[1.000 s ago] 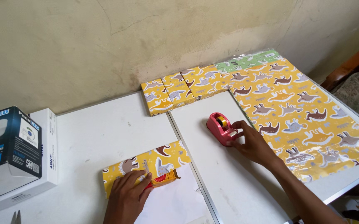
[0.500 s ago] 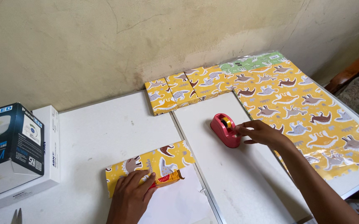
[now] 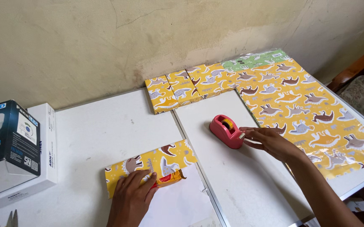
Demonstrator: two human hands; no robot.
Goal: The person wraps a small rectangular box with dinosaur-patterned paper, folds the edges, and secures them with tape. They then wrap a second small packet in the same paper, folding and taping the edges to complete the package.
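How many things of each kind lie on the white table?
Wrapped boxes at the wall: 3
Half-wrapped parcel: 1
Tape dispenser: 1
Wrapping paper sheets: 2
Cardboard boxes: 2
Scissors: 1
Total: 10

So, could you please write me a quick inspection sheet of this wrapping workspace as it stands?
Surface: white table, two panels meeting at a seam.
Job's things: half-wrapped box in yellow dinosaur paper, one end uncovered; pink tape dispenser; large yellow dinosaur sheet at far right.
Clutter: three wrapped parcels by the wall; dark bulb carton on a white box; scissors tips at the near edge; green sheet.
Hands: left hand pressing flat on the box; right hand pinching at the dispenser's cutter.
Cables: nothing seen.
Surroundings: stained plaster wall; wooden chair at right.
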